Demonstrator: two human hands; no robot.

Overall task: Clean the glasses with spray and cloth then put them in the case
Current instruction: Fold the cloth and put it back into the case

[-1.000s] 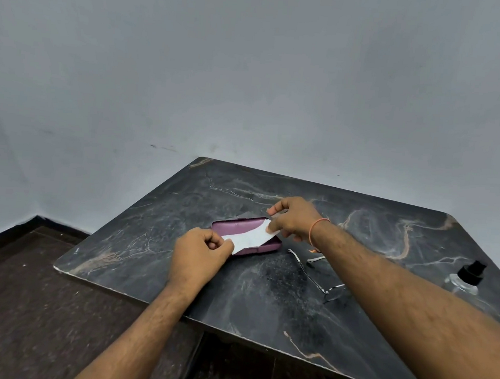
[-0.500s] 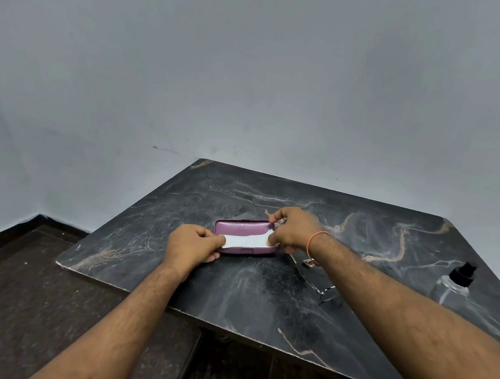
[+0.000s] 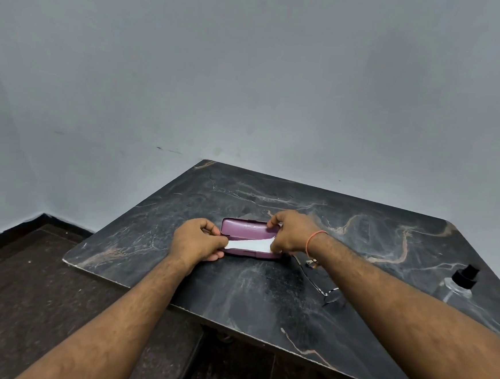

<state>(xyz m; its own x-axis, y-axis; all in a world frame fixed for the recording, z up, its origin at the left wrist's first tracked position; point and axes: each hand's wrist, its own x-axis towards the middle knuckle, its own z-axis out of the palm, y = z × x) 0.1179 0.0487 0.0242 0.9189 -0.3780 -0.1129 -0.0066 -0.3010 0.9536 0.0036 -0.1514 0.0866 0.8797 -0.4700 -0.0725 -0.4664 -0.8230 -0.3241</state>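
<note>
A purple glasses case (image 3: 247, 228) lies mid-table with its lid tilted partly over the base. A white cloth (image 3: 253, 244) sticks out between lid and base. My left hand (image 3: 197, 239) pinches the cloth's left end at the case's left side. My right hand (image 3: 293, 233) grips the case's right end, index finger on the lid's corner. The thin-framed glasses (image 3: 329, 292) lie on the table right of the case, partly hidden by my right forearm. A clear spray bottle (image 3: 459, 283) with a black pump top stands at the right edge.
The dark marbled table (image 3: 263, 304) stands against a plain grey wall. Its front edge runs diagonally below my forearms, with dark floor (image 3: 24, 306) to the left.
The case's lid has swung from lying open to tilted over the cloth. Both hands moved closer to the case ends, and the view shifted slightly.
</note>
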